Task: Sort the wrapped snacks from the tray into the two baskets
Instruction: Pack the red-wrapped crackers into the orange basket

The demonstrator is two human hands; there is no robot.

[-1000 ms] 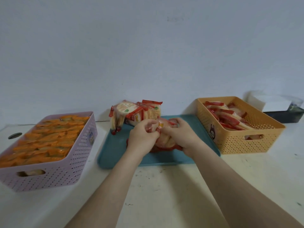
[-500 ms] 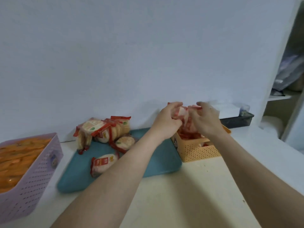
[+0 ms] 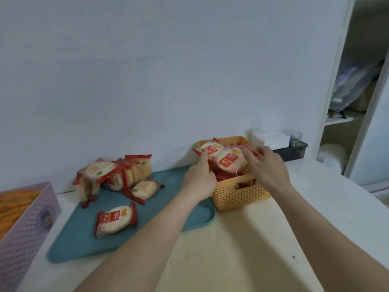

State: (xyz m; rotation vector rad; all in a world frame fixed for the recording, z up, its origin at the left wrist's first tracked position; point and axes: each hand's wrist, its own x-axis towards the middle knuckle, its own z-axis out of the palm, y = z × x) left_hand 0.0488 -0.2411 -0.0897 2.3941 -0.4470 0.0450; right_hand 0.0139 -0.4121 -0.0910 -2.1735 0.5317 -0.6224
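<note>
- The teal plastic tray lies flat on the pale counter, and everything below is placed from it.
- Just right of the tray, against its right edge, stands the orange perforated plastic basket, which holds red wrapped snacks.
- Above that basket, on the side nearer the tray, a red-and-white round cracker packet is tilted up over the rim.
- A second red-and-white cracker packet sits beside it, farther from the tray, also tilted and overlapping the first.
- The left hand reaches across the tray's right end with its fingers curled and one finger laid on the lower edge of the first packet. Whether it pinches the packet cannot be told.
- The right hand, beyond the basket from the tray, curls its fingers over the top of the second packet and grips it.
- On the tray's near middle lies a single red-ended cracker packet, flat and apart from the rest.
- At the tray's far left corner a heap of clear red-edged cracker packets leans together.
- Left of the tray stands the lilac perforated plastic basket, filled with orange wrapped snacks.
- Behind the orange basket, well right of the tray, a white box rests in a dark container.
</note>
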